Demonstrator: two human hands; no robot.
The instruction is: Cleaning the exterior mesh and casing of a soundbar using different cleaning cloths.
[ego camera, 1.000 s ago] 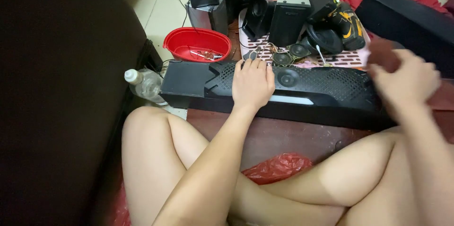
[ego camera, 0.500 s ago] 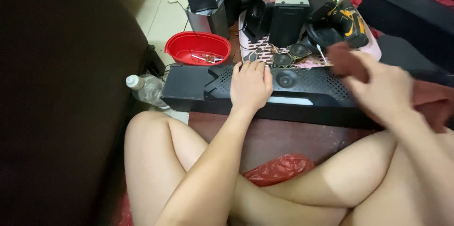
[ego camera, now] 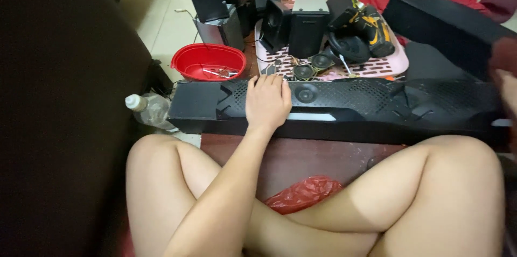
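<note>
A long black soundbar (ego camera: 350, 109) with a perforated grille lies across a low dark-wood stand (ego camera: 301, 157) in front of my crossed legs. My left hand (ego camera: 267, 101) rests palm down on its left half, fingers flat and pointing away, beside a small round speaker cone (ego camera: 306, 94). My right hand (ego camera: 507, 91) shows only at the right edge, over the bar's right end, with a dark red cloth (ego camera: 504, 55) in it. Most of that hand is cut off by the frame.
Behind the bar a pink tray (ego camera: 390, 66) carries small black speakers, loose drivers and a yellow-black drill (ego camera: 371, 23). A red bowl (ego camera: 207, 63) and plastic bottle (ego camera: 148, 109) sit left. A second black bar (ego camera: 447, 23) lies right; a red bag (ego camera: 304, 192) lies by my legs.
My right hand, holding the dark red cloth, has swept rightwards along the soundbar's top to the frame's edge. My left hand has stayed pressed on the bar.
</note>
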